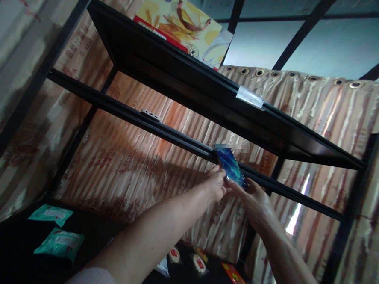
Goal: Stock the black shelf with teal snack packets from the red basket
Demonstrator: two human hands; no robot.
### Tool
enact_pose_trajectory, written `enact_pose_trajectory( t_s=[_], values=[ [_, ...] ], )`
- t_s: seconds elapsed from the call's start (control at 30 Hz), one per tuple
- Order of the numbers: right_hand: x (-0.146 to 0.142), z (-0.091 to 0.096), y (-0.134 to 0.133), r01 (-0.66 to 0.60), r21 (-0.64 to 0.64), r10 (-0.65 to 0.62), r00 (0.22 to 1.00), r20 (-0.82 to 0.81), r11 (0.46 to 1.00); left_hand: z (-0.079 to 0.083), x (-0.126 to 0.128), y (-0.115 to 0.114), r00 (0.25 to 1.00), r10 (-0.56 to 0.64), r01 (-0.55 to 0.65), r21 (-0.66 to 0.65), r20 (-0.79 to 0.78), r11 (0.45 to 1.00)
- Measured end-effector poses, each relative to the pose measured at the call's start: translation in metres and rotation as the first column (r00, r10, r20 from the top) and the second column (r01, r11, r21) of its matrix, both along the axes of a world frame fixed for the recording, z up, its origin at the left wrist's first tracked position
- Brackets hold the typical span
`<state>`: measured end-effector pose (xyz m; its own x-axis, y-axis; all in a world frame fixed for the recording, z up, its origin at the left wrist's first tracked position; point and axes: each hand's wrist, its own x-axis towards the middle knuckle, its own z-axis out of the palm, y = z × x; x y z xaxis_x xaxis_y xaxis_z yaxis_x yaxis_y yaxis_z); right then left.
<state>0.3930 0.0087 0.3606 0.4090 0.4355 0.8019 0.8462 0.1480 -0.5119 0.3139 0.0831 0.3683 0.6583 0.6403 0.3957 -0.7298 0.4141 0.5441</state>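
A smartphone (231, 167) with a lit blue-green screen is held up in front of a dark metal crossbar (183, 137). My right hand (252, 199) grips its lower end, thumb along the near edge and fingers at the right side. Curled fingers of my left hand (218, 183) close on the phone's lower left edge. Part of the phone's top is blurred out. Farther left, a small light-coloured device (150, 114) with small openings in its end rests on the same crossbar.
A yellow and red food carton (183, 26) stands on the black upper shelf (167, 78). Below, the dark lower surface (97, 226) holds green packets (60, 242), small wrapped items (199, 264) and a red packet (238, 282). A patterned curtain (332, 112) hangs behind.
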Motion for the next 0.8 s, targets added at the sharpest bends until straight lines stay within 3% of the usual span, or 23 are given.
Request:
enact_pose_trajectory(
  t_s=[0.2, 0.6, 0.8],
  values=[
    [-0.009, -0.001, 0.008, 0.353, -0.054, -0.341, 0.927, 0.156, 0.934, -0.003, 0.003, 0.002, 0.996, -0.019, 0.025, -0.073, 0.083, 0.997],
    [-0.018, -0.006, 0.012, 0.476, -0.010, -0.456, 0.848, 0.269, 0.879, -0.005, 0.006, 0.004, 0.998, 0.019, -0.015, -0.080, 0.052, 0.997],
    [-0.016, 0.012, 0.006, 0.498, -0.084, -0.461, 0.845, 0.272, 0.863, -0.005, -0.002, 0.008, 0.997, -0.080, 0.079, -0.043, -0.008, 0.996]
  ],
)
